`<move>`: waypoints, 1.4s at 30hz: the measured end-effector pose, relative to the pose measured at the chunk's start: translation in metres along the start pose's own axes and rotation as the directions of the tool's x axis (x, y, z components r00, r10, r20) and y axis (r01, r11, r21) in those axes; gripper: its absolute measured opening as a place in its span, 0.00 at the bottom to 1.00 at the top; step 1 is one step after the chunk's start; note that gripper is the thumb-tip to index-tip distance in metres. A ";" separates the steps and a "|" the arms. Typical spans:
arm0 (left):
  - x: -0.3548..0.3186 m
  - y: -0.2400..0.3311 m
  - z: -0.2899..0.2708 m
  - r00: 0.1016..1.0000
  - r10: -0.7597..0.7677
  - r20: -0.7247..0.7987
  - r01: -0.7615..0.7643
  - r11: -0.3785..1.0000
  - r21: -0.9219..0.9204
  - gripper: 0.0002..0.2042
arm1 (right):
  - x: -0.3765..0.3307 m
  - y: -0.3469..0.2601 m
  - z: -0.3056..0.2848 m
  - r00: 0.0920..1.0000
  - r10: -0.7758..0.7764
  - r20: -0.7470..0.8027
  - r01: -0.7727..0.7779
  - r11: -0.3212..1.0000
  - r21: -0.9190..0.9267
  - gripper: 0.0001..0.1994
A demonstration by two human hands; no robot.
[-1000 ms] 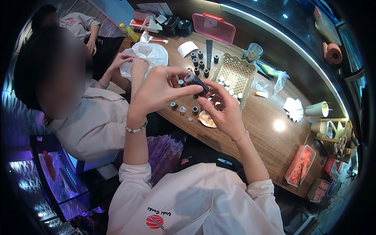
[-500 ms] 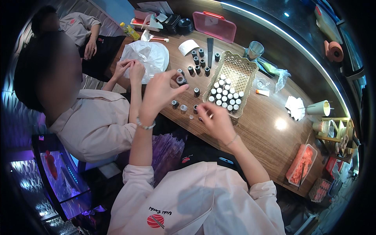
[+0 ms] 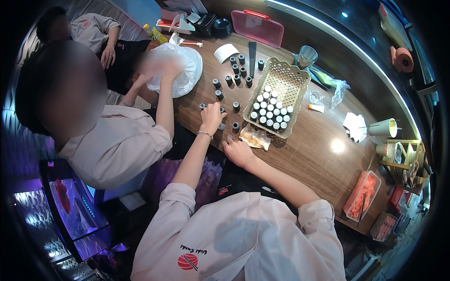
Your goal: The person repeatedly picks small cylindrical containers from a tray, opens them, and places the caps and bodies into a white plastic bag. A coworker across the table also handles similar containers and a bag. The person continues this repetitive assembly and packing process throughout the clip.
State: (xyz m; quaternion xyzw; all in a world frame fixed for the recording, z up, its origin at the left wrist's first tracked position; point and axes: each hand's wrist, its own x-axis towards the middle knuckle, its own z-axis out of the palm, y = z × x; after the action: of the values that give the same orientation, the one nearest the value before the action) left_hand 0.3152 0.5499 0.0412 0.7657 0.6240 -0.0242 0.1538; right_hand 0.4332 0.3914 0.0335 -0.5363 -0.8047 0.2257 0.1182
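Observation:
My left hand (image 3: 212, 117) is down on the wooden table (image 3: 309, 150), fingers curled round a small dark bottle (image 3: 222, 111). My right hand (image 3: 237, 151) lies at the table's near edge with its fingers spread, fingertips next to another small dark bottle (image 3: 229, 138) and holding nothing. A crumpled brownish wrapper (image 3: 256, 137) lies just right of that hand. More dark bottles (image 3: 236, 125) stand loose around both hands. A woven basket (image 3: 294, 77) beyond them holds several white-capped bottles (image 3: 271, 112).
A person seated at my left reaches into a white plastic bag (image 3: 185, 70). A further group of dark bottles (image 3: 238, 70) stands behind. A red lidded box (image 3: 258, 27), a metal cup (image 3: 307, 56), napkins (image 3: 355, 126), a paper cup (image 3: 384, 127) and a red tray (image 3: 363, 196) sit along the counter.
My left hand has come down from a raised position to the table with the bottle. My right hand has drawn back from the basket to the near table edge.

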 end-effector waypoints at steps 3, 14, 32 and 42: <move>0.002 0.003 -0.015 0.998 -0.007 -0.057 0.002 0.996 -0.087 0.22 | -0.014 0.000 -0.025 0.999 -0.031 0.019 0.029 0.996 0.085 0.09; 0.054 0.000 -0.005 0.991 -0.035 -0.133 -0.001 0.965 -0.261 0.17 | -0.053 0.006 -0.098 0.983 -0.020 -0.185 0.085 0.933 0.351 0.10; 0.001 0.044 -0.107 0.952 0.152 -0.265 -0.304 0.551 -0.777 0.14 | -0.075 0.032 -0.218 0.919 0.279 -0.279 -0.085 0.831 0.550 0.10; -0.065 0.116 -0.163 0.881 0.219 -0.419 -0.461 0.197 -0.865 0.16 | -0.034 0.006 -0.332 0.839 -0.049 -0.541 0.244 0.924 0.295 0.09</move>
State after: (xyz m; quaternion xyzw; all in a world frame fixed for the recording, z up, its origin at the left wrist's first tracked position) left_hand 0.3874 0.5111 0.2355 0.6365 0.3389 0.4641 0.5144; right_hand 0.5955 0.4407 0.3213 -0.4829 -0.7273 0.2014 0.4442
